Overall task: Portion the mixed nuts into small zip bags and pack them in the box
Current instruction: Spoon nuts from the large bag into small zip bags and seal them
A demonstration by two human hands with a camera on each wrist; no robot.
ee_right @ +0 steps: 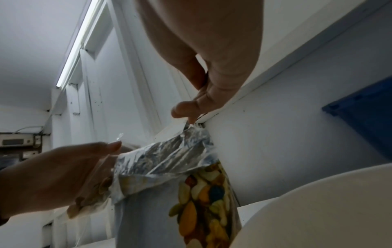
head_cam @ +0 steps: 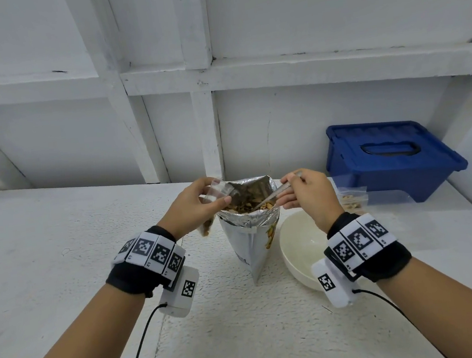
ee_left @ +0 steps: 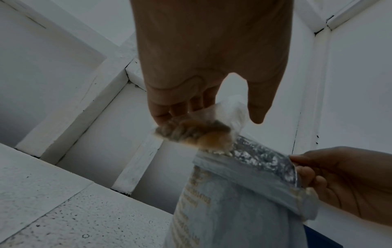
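Observation:
An open foil bag of mixed nuts stands upright mid-table, nuts showing in its mouth. My left hand pinches a small clear zip bag at the foil bag's left rim; a few nuts lie in its bottom. My right hand grips the handle of a spoon whose tip dips into the nuts. The blue box sits lidded at the back right.
A white bowl stands just right of the foil bag, under my right wrist. A clear zip bag holding nuts lies in front of the blue box. A white panelled wall closes the table's far edge.

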